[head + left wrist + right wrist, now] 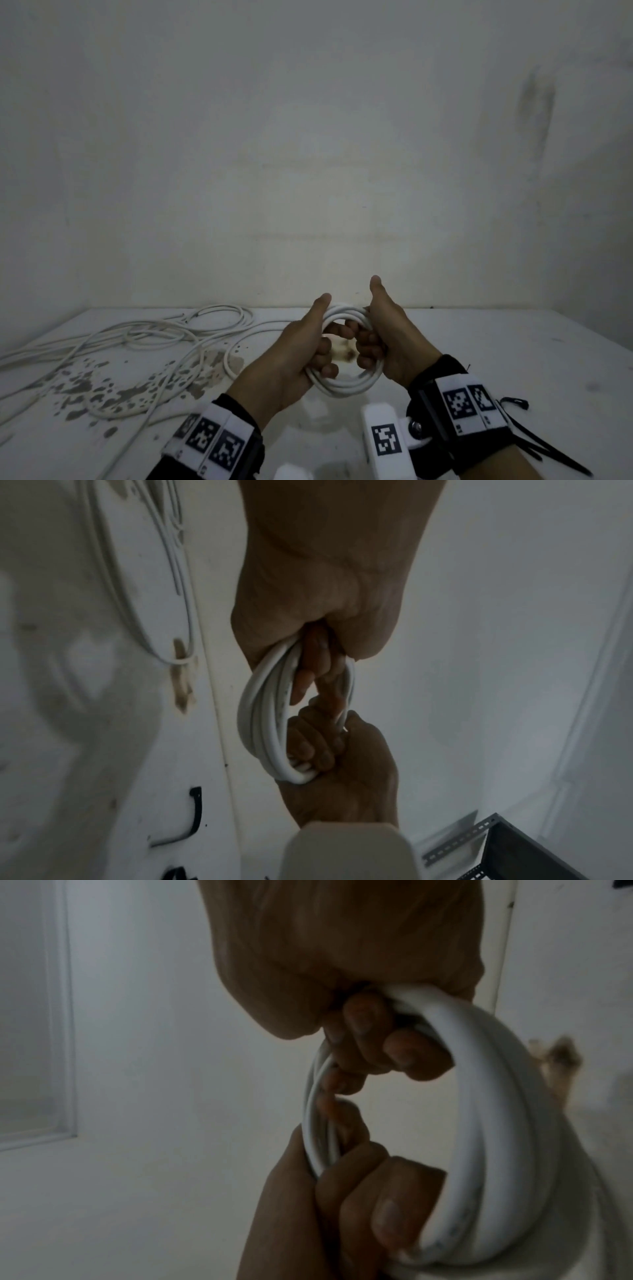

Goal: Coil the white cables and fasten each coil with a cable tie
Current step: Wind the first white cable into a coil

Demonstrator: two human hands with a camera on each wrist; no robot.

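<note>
A small coil of white cable [346,386] is held above the white table [507,342] in the middle of the head view. My left hand [317,354] grips its left side, fingers curled through the ring and thumb stretched along the top. My right hand [375,346] grips the right side the same way, thumb raised. The left wrist view shows the coil [260,718] edge-on between my left hand [325,601] and right hand [342,764]. In the right wrist view the coil [496,1150] runs from my right hand [342,974] down to the left hand [325,1204].
Loose white cables [154,337] sprawl over the left of the table, on dark stains [102,380]. Black cable ties [513,402] lie by my right wrist; another black tie [196,815] lies on the table. A pale wall stands close behind. A metal rack [496,845] is nearby.
</note>
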